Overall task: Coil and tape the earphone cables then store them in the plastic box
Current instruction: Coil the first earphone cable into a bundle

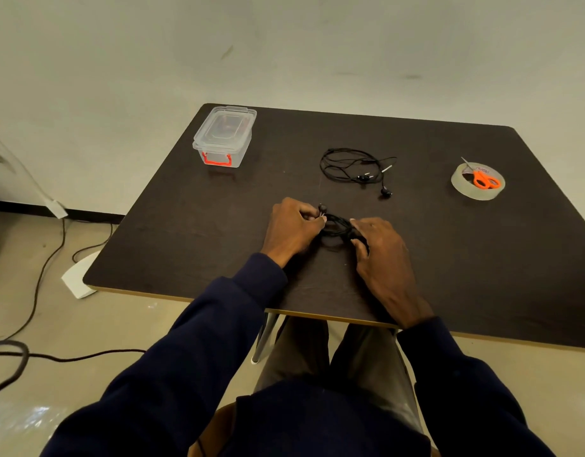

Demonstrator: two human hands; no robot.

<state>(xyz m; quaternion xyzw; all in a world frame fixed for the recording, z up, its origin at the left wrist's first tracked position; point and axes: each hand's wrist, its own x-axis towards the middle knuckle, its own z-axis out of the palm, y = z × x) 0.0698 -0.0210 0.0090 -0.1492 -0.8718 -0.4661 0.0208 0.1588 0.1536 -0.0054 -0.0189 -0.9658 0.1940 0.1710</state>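
Head view shows your sleeves reaching over the near edge of the dark table [185, 232], and just past them both hands work one bundle. Your left hand [291, 225] has its fingers curled round one end of the black earphone cable [337, 225], an earbud poking out above the knuckles; your right hand [378, 252] pinches the other end of the same loops. You appear to be in the coiling step for this first set, with no tape on it yet. Next you will likely need one hand to keep the coil from springing open while the other goes for tape. Farther out, a second pair of earphones [353, 168] lies loose and uncoiled. To the right sits the tape roll [462, 189] with orange scissors [485, 181] resting on it. At the far left corner stands the plastic box [223, 136], lid on, so it needs opening before anything goes in.
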